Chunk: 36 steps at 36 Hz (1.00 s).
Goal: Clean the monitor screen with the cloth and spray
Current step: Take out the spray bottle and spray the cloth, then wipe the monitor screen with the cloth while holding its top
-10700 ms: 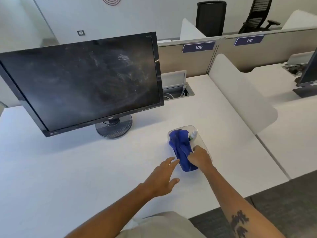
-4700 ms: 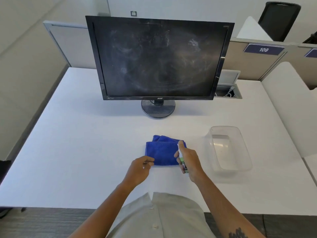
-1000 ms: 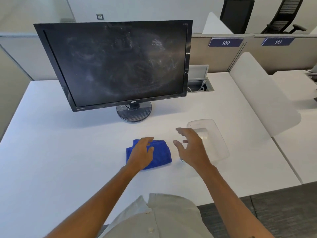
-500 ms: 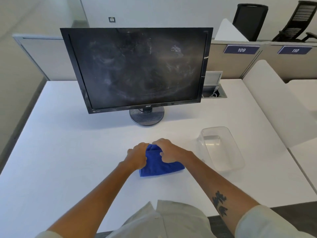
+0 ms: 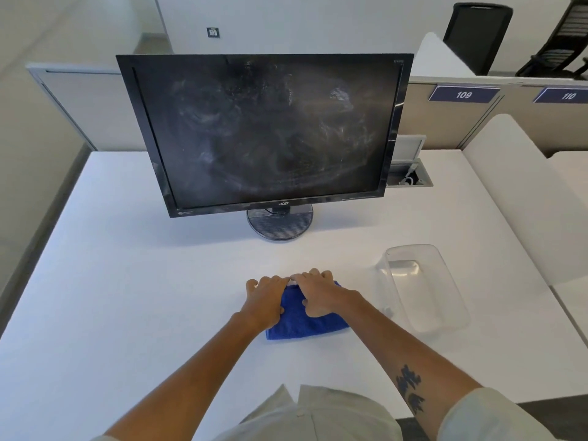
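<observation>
A white desk [image 5: 127,297] fills most of the view, with beige partition panels behind it carrying plates numbered 109 [image 5: 463,94] and 110 [image 5: 568,96], and two black office chairs [image 5: 477,33] beyond them. On the desk stands a black monitor [image 5: 270,132] on a round base [image 5: 280,222], turned slightly to the left; its dark screen is covered in pale smears and swirls, thickest near the upper right and across the middle. Behind the monitor's right edge an open cable hatch [image 5: 409,178] is set into the desk. To the right, near the front, lies a clear plastic tub [image 5: 423,288], resting apart from everything else. Just left of the tub, in front of the monitor base, a folded blue cloth [image 5: 305,323] lies flat on the desk. Both hands rest on its far end, side by side and touching: the left hand [image 5: 265,297] covers the cloth's left corner with fingers curled down over the edge, and the right hand [image 5: 318,294] presses on the top with fingers bent, gripping the fabric. A small white object shows between the fingertips at the far edge, too hidden to identify. The right forearm bears a dark tattoo [image 5: 410,388].
</observation>
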### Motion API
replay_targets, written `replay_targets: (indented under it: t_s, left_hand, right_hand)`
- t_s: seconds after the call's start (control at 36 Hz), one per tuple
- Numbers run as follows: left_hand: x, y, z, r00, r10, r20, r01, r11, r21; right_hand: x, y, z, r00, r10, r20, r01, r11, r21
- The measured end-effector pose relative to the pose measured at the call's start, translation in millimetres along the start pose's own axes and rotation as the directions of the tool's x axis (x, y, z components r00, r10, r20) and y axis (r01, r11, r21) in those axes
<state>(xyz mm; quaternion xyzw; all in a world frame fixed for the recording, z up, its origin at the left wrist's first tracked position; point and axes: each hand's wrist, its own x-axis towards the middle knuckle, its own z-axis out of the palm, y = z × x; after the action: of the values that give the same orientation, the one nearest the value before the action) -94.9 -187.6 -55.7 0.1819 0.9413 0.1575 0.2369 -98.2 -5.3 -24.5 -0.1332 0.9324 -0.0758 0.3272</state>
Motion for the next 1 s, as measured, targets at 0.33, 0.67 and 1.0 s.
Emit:
replay_targets:
  t_s: [0.33,0.67,1.0]
  left_hand:
    - [-2.4,-8.1,-16.4,0.992,0.065,0.109,-0.055,0.994,-0.097]
    - [0.2,2.5,-106.0,0.939,0.282,0.196,-0.192,0.905,-0.378]
    - [19.0,8.3,-215.9,0.973,0.188,-0.13,-0.228,0.857,-0.463]
  right_hand:
    - [-18.2,17.1,-24.5,0.97,-0.103,0.22,0.043,0.964,0.262]
    - [-57.8,39.5,-44.7,0.973,-0.185,0.139,-0.003,0.588,0.809]
    - [-69.1,35.8,-66.9,0.987,0.097,-0.129,0.13,-0.008,0.991]
